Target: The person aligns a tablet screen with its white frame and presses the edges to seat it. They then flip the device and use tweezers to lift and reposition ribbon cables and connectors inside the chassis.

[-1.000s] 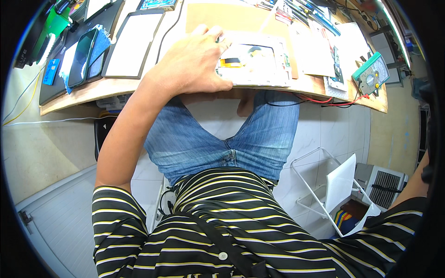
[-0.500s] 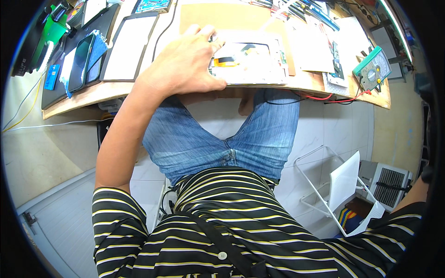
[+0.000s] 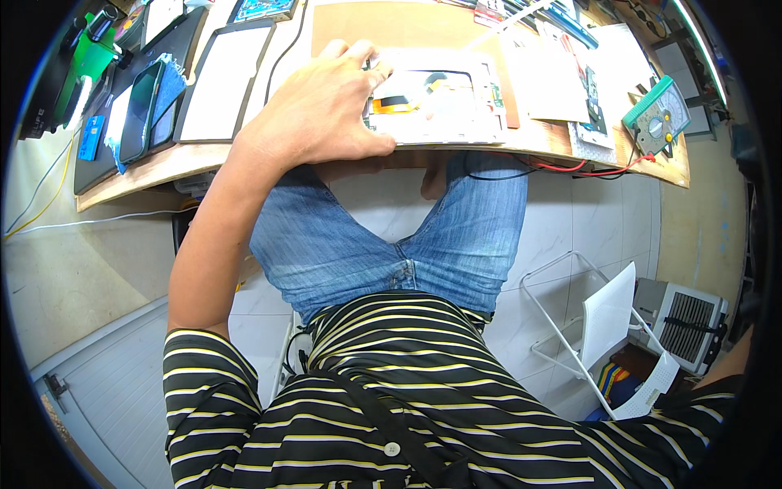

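At the bench's front edge lies an opened tablet (image 3: 444,137), its inside turned up: a pale, overexposed frame with an orange flat cable and small green board parts along the sides. My left hand (image 3: 334,106) grips its left end, thumb along the near edge and fingers curled over the far side. The palm hides that end. Of my right arm only a bit of forearm and the striped sleeve (image 3: 652,432) show at the lower right rim; my right hand lies outside the picture.
Under the tablet is a tan mat (image 3: 383,26). Left of it lie a dark-framed panel (image 3: 226,81) and a phone (image 3: 142,110). To the right are a circuit board (image 3: 595,114), tools (image 3: 570,28) and a green-topped analog multimeter (image 3: 658,118) with red and black leads. A white folding chair (image 3: 609,318) stands lower right.
My right forearm has slipped a little further out past the right rim. My left hand keeps its hold on the tablet, and the whole view has shifted slightly.
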A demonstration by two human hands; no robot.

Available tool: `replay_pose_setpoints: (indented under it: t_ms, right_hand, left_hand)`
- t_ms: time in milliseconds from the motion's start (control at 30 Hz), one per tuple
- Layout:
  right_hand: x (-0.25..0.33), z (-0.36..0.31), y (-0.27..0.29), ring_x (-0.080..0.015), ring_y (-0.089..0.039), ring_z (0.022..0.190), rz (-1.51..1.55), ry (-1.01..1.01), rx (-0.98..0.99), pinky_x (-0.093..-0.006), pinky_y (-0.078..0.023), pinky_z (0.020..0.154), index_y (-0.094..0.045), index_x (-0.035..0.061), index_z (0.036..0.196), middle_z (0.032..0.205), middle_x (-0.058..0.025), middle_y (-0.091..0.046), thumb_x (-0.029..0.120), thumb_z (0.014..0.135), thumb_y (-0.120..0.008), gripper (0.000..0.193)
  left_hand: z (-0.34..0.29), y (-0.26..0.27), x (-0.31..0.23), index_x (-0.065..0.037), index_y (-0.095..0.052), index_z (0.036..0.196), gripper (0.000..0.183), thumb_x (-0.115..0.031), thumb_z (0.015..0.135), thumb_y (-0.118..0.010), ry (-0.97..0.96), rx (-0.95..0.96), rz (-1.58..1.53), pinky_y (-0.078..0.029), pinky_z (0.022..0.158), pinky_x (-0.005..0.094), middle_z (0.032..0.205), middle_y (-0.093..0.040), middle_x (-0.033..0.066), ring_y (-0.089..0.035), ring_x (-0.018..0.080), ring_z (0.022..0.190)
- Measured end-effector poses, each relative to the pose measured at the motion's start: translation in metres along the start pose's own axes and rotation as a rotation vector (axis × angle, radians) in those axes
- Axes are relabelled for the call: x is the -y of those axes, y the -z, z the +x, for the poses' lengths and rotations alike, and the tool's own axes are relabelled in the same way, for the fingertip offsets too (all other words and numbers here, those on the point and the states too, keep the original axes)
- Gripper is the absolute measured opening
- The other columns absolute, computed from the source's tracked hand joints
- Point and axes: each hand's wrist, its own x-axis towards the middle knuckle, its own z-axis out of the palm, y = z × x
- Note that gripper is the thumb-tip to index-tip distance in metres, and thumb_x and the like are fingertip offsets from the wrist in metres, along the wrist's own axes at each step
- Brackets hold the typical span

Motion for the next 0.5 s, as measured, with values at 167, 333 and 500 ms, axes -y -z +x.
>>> replay_pose_setpoints:
  t_ms: [167,333,500]
  right_hand:
    - [-0.0004,-0.0016,-0.0007,0.0000,-0.030,0.041,-0.003,-0.002,0.007,-0.0203,-0.024,0.036,-0.069,-0.0006,0.101,0.081,-0.0113,-0.064,0.016,0.099,-0.072,0.017]
    - [-0.0009,-0.0038,-0.0007,0.0000,-0.030,0.041,-0.005,-0.002,0.012,-0.0203,-0.024,0.036,-0.070,-0.0008,0.102,0.080,-0.0100,-0.063,0.016,0.099,-0.072,0.017]
    - [-0.0014,-0.0059,-0.0008,-0.0001,-0.031,0.041,-0.008,-0.001,0.013,-0.0203,-0.024,0.036,-0.070,-0.0010,0.102,0.079,-0.0087,-0.063,0.016,0.098,-0.073,0.017]
  left_hand:
    - [0.0001,0.0002,-0.0001,0.005,-0.062,0.137,0.082,-0.042,0.072,-0.077,0.002,0.003,0.006,-0.049,0.106,0.0454,0.137,-0.057,0.0211,-0.058,0.0386,0.120]
    - [-0.0004,-0.0016,0.0002,0.005,-0.062,0.138,0.083,-0.043,0.072,-0.076,0.008,-0.008,0.033,-0.049,0.106,0.0451,0.137,-0.057,0.0209,-0.058,0.0384,0.120]
    - [0.0000,-0.0011,-0.0004,0.005,-0.062,0.138,0.082,-0.042,0.072,-0.076,0.018,0.008,0.023,-0.049,0.106,0.0451,0.136,-0.057,0.0209,-0.057,0.0386,0.121]
